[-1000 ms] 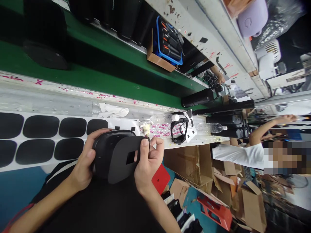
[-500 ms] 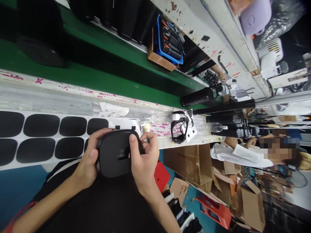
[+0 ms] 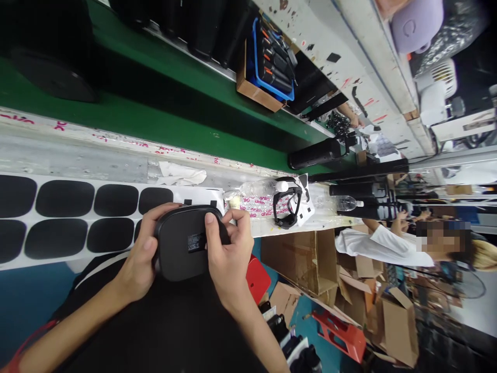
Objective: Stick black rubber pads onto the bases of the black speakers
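Note:
A black rounded device [image 3: 180, 259] with a small printed label is held between both hands, its flat face toward the camera. My left hand [image 3: 142, 261] wraps round its left edge, thumb along the side. My right hand [image 3: 229, 248] grips the right edge, with the thumb on the flat face near the top corner and the fingers curled behind. Beyond the device lies a white sheet [image 3: 93, 207] bearing several black rounded pads. Right of the hands, a black frame-like part [image 3: 275, 207] rests on the bench beside a clear bottle [image 3: 260, 187].
Across the back runs a green belt [image 3: 186, 127] carrying black cylinders. A blue tray [image 3: 254, 77] of tools stands at its far edge. A white cloth [image 3: 180, 174] lies on the bench. Cardboard boxes [image 3: 295, 259], a red stool [image 3: 341, 336] and a person in white [image 3: 384, 246] are at the right.
The view has shifted slightly. Both hands keep their hold on the black device, which is tilted a little differently, so its label shows more clearly.

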